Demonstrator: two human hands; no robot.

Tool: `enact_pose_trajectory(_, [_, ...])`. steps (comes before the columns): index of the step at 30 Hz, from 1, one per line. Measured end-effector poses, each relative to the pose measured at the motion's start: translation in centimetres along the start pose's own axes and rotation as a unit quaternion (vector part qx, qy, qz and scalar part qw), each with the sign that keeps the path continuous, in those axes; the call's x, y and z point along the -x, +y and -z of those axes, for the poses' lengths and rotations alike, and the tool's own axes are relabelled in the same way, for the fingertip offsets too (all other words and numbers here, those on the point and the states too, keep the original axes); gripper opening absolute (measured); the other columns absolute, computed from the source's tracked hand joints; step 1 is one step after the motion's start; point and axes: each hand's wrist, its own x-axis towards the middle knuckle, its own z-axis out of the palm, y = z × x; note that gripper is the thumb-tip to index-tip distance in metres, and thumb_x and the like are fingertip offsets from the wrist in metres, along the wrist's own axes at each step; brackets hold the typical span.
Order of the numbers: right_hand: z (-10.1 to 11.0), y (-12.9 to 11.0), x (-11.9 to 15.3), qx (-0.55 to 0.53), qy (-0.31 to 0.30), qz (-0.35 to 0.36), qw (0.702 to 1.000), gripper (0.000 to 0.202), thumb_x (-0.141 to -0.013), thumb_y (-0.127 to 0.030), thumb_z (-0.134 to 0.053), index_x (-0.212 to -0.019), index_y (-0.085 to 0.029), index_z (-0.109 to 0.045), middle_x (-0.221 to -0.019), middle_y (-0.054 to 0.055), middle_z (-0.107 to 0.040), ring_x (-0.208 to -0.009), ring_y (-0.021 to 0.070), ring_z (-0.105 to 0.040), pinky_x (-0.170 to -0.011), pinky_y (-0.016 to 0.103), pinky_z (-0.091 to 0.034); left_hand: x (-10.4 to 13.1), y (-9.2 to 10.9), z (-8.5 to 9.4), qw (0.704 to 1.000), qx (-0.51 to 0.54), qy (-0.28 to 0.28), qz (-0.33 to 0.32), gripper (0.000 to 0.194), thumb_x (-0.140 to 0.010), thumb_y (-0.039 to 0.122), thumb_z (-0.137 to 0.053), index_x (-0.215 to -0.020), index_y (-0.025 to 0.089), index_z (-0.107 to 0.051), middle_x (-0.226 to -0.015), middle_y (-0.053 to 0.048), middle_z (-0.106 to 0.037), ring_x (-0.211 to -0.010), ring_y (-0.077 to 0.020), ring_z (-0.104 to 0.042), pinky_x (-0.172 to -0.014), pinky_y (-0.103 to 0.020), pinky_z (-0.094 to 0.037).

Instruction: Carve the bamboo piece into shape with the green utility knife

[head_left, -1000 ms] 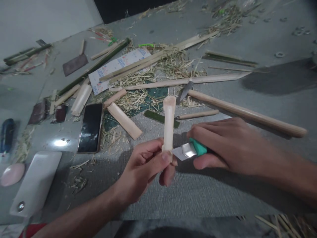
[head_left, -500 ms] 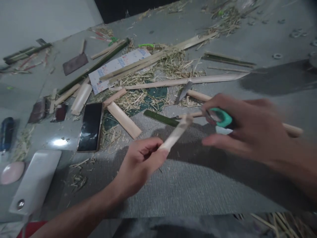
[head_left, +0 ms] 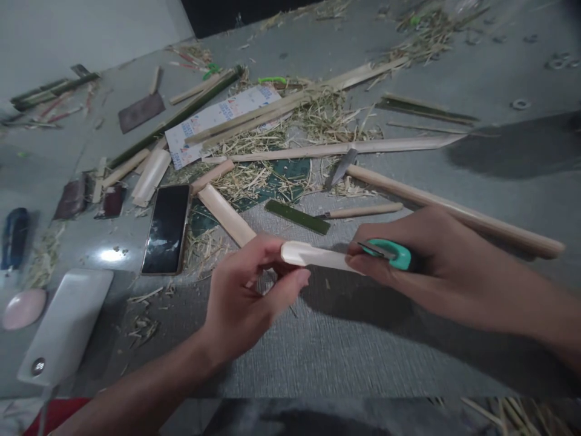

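Pale smooth bamboo strip (head_left: 318, 256), glossy teal plastic knife (head_left: 390, 253), matt woven mat (head_left: 345, 345).

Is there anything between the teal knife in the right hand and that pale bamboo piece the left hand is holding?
Nothing visible. The right hand holds the teal knife right at the end of the bamboo piece held by the left hand.

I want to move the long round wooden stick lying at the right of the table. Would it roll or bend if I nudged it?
The long round stick looks smooth and cylindrical, so it would probably roll sideways. It lies straight and looks solid, so it is likely stiff. Straw shavings near its far end might slow it slightly.
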Motion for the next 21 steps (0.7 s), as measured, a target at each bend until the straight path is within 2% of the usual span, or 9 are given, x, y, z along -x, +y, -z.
enact_pose_trajectory(4, [-0.22,-0.23,0.22,-0.020,-0.019,-0.011,1.000,0.038,-0.102,-0.043,-0.067,-0.073,-0.023,-0.052,-0.058,-0.009,-0.045,-0.052,0.0105,-0.040,-0.050,0.028,-0.028,0.18,-0.29,0.19,0.996,-0.067,0.018,-0.057,0.011,-0.088,0.021,-0.085,-0.095,0.022,-0.076,-0.077,0.000,-0.077,-0.066,-0.0157,-0.071,-0.059,-0.027,-0.054])
enact_pose_trajectory(10, [-0.31,-0.40,0.26,-0.026,-0.036,-0.007,0.999,0.034,-0.101,-0.036,-0.068,-0.074,-0.023,-0.052,-0.059,-0.010,-0.047,-0.052,0.0104,-0.041,-0.049,0.027,-0.028,0.04,-0.20,0.24,0.988,-0.104,0.035,-0.105,0.016,-0.084,0.018,-0.088,-0.092,0.024,-0.076,-0.075,0.003,-0.076,-0.057,-0.0098,-0.062,-0.054,-0.022,-0.048])
enact_pose_trajectory(14, [-0.42,-0.28,0.32,-0.030,-0.028,-0.003,0.999,0.031,-0.100,-0.034,-0.069,-0.075,-0.024,-0.053,-0.059,-0.010,-0.047,-0.051,0.0110,-0.041,-0.050,0.028,-0.028,0.24,-0.17,0.17,0.989,-0.109,0.043,-0.093,0.013,-0.084,0.021,-0.087,-0.090,0.022,-0.076,-0.068,0.003,-0.072,-0.050,-0.0097,-0.055,-0.049,-0.023,-0.044])
enact_pose_trajectory(17, [-0.41,-0.18,0.42,-0.019,-0.028,-0.009,0.999,0.029,-0.099,-0.031,-0.069,-0.075,-0.024,-0.054,-0.059,-0.010,-0.048,-0.050,0.0113,-0.042,-0.050,0.028,-0.029,0.36,-0.23,0.19,0.992,-0.093,0.045,-0.074,0.013,-0.083,0.022,-0.087,-0.091,0.022,-0.076,-0.069,0.002,-0.072,-0.054,-0.0113,-0.059,-0.050,-0.024,-0.046])
enact_pose_trajectory(21, [-0.71,-0.34,0.50,-0.015,-0.039,0.005,0.999,0.031,-0.099,-0.030,-0.067,-0.073,-0.024,-0.050,-0.060,-0.009,-0.050,-0.053,0.0107,-0.043,-0.050,0.026,-0.028,0.22,-0.11,-0.23,1.000,0.001,0.018,-0.012,0.009,-0.090,0.019,-0.081,-0.097,0.022,-0.075,-0.076,0.002,-0.072,-0.063,-0.0119,-0.063,-0.056,-0.022,-0.050])
